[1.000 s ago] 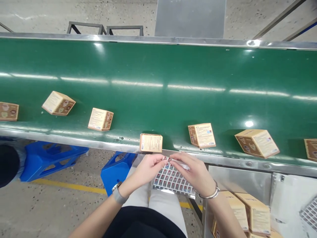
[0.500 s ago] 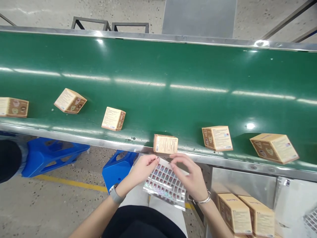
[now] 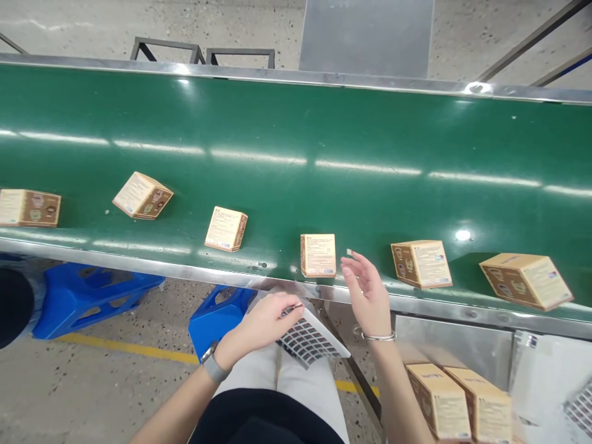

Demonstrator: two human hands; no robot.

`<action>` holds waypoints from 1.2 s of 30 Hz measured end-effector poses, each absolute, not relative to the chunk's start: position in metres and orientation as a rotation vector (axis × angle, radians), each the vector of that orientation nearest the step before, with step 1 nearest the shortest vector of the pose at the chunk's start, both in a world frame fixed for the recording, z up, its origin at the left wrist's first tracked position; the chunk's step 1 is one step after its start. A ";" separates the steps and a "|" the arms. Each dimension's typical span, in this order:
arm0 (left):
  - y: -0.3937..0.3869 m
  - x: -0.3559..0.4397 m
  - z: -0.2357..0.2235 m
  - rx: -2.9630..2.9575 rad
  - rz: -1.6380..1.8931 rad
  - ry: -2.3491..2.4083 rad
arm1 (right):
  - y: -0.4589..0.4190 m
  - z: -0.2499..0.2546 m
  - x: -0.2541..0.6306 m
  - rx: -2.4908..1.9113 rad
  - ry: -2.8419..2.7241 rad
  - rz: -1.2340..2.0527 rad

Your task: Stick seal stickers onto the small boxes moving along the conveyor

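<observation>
My left hand (image 3: 268, 320) pinches the top edge of a shiny sticker sheet (image 3: 312, 339) that rests on my lap. My right hand (image 3: 367, 290) is raised over the belt's near rail, fingers apart, with a small white sticker on its fingertip. It is just right of a tan carton (image 3: 318, 254) lying near the front edge of the green conveyor belt (image 3: 296, 123). More tan cartons ride the belt: one (image 3: 226, 228) to the left, another (image 3: 142, 195) further left, and one (image 3: 421, 264) to the right.
Further cartons (image 3: 526, 280) (image 3: 30, 208) lie at the belt's ends. Stacked cartons (image 3: 457, 401) sit in a bin at the lower right beside a white sheet (image 3: 546, 382). Blue plastic stools (image 3: 87, 296) stand under the belt. A dark-clothed person's edge (image 3: 13, 305) shows at left.
My right hand has let go of the sticker sheet and risen toward the carton on the belt. The left hand lowered the sheet onto my lap. The cartons appear further right in view.
</observation>
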State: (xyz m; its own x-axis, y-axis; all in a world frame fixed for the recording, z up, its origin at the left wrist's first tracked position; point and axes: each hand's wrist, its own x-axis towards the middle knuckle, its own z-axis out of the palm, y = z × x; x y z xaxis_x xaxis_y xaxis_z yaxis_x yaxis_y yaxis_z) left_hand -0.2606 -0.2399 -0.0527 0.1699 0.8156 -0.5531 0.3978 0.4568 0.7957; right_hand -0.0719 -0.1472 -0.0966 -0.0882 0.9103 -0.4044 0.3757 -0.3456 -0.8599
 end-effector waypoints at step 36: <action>-0.181 -0.191 -0.096 1.882 0.251 1.190 | -0.125 -0.138 -0.063 -1.723 -0.893 1.160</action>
